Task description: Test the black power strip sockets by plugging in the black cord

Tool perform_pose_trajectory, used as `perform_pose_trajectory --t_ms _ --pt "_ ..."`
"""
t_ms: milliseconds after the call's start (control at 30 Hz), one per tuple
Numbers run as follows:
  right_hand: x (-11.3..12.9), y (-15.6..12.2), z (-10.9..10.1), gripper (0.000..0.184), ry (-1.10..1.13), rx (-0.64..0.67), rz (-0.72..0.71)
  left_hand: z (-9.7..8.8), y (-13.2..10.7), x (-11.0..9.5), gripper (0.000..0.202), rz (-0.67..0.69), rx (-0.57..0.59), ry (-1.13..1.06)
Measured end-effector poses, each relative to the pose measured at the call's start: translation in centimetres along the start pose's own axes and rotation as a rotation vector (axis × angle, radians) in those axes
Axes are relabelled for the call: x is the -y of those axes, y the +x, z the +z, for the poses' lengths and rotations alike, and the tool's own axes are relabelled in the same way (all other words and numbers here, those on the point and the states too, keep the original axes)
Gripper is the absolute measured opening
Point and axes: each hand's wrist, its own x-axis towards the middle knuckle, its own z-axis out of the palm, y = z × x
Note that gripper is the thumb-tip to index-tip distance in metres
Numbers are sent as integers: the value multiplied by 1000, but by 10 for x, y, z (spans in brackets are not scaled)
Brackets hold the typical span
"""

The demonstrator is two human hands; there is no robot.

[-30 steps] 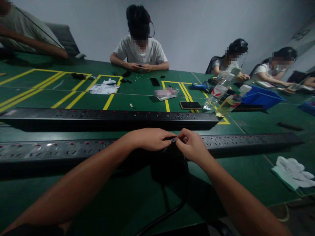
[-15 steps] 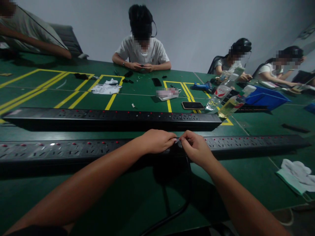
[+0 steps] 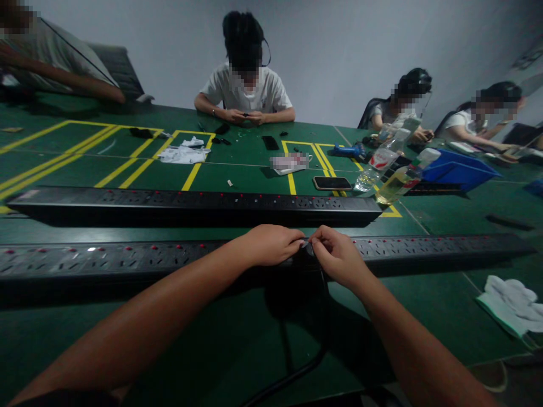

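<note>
A long black power strip (image 3: 127, 258) with rows of sockets and red lights or switches lies across the table in front of me. Over its middle, my left hand (image 3: 275, 244) has its fingers closed, the tips near a small greyish piece that is too small to name. Facing it, my right hand (image 3: 337, 253) pinches at the same spot with thumb and forefinger; what it holds is hidden. From the strip beneath my hands a thick black cable (image 3: 326, 316) runs down toward the table's near edge. A second black power strip (image 3: 195, 204) lies parallel, farther away.
Beyond the strips are a phone (image 3: 333, 183), a clear bottle (image 3: 379, 161), a bottle of yellow liquid (image 3: 399, 181) and a blue bin (image 3: 462, 169). White gloves (image 3: 511, 302) lie at the right on the green table (image 3: 445, 316). Several people sit across from me.
Both hands stay at the middle of the near strip with almost the same grip. The view has shifted very slightly; nothing else has visibly moved.
</note>
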Motion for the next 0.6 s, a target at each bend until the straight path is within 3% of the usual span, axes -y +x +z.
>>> perform_pose_trajectory --t_ms 600 --pt "2 0 -2 13 0 14 2 0 0 0 41 -5 13 -9"
